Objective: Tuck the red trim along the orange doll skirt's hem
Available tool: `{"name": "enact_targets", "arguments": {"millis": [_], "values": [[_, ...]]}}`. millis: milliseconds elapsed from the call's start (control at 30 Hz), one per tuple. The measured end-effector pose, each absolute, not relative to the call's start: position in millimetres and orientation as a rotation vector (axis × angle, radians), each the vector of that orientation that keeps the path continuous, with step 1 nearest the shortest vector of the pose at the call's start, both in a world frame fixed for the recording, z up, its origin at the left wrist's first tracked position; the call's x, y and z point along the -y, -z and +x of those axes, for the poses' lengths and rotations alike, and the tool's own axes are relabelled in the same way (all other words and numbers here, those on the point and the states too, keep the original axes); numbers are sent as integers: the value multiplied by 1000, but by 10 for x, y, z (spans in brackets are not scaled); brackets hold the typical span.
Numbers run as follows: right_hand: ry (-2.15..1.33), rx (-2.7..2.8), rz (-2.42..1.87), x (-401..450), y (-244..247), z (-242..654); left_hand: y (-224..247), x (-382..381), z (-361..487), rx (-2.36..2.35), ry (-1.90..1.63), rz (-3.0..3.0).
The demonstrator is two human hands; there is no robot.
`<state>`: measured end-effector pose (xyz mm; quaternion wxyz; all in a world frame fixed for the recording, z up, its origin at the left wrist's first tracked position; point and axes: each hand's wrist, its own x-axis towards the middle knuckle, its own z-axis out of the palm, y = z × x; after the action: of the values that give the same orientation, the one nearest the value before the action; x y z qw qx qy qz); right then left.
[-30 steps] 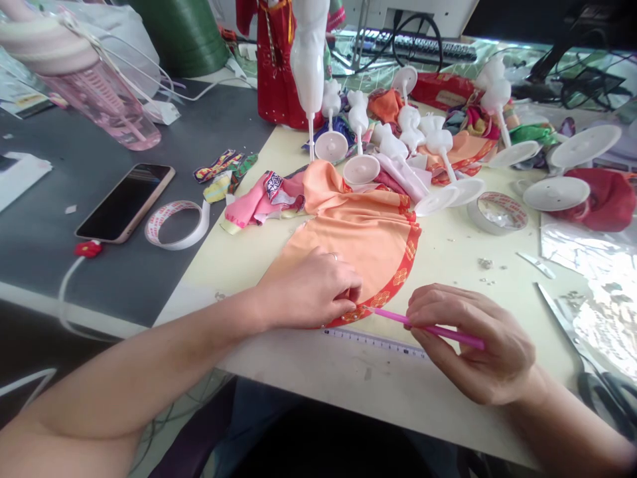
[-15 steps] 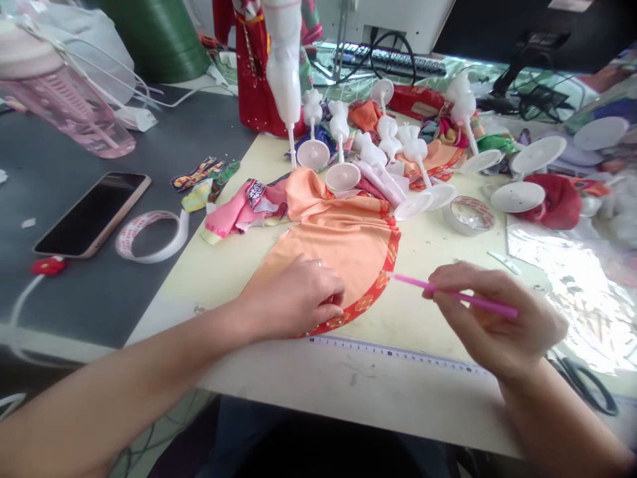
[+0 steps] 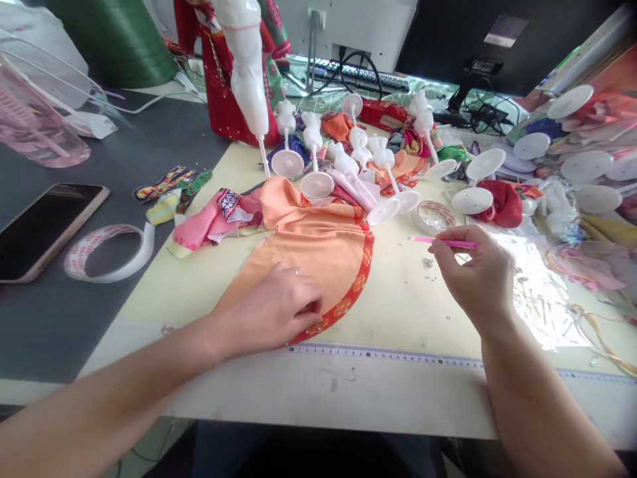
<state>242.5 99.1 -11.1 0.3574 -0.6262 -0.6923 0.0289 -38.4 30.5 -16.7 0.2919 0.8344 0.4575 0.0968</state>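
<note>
Cream tabletop [image 3: 398, 392], left hand [image 3: 266, 309] resting flat and open on peach fabric [image 3: 313, 259], right hand [image 3: 472, 272] pinching a pink stick [image 3: 448, 243]

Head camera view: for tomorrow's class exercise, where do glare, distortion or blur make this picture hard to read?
In the head view, strong glare washes out the shiny sheet beside the right hand; wide-angle distortion makes the white doll form lean sharply near the top edge; the pink stick shows no obvious blur.
</note>
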Motion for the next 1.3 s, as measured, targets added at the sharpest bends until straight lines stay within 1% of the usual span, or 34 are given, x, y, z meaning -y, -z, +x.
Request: {"name": "enact_targets", "arguments": {"millis": [500, 1033, 1133, 1300], "values": [[-127, 1898, -1695, -1017, 137, 2430, 145, -304, -377, -1232, -271, 2205], [-128, 1809, -1592, -989, 144, 2414, 164, -300, -373, -1241, -291, 2241], [-247, 1713, -1533, -978, 102, 2379, 163, -303, -369, -1236, -294, 2262], [-747, 1488, -1323, -933, 13, 2308, 176, -309, -379, -1236, -373, 2227]]}}
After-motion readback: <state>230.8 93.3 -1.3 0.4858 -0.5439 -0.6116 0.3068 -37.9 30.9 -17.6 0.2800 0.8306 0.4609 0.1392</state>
